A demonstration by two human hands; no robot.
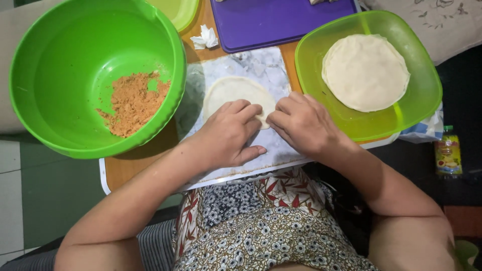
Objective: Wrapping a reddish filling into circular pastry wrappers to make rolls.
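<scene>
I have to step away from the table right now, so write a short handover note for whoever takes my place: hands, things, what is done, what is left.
Left hand and right hand: both rest fingers-down on the near edge of the single round pale dough wrapper, which lies flat on the white marbled board.
Large round green plastic bowl, on the left: crumbly orange-brown filling in it.
Square lime-green plastic dish, on the right: stack of round wrappers.
Done: one wrapper laid out.
Left: no filling on it yet; the stack remains.

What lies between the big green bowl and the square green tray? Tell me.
In the head view, between the green bowl and the green tray lies the marble board, bearing a dough round that both hands touch.
</scene>
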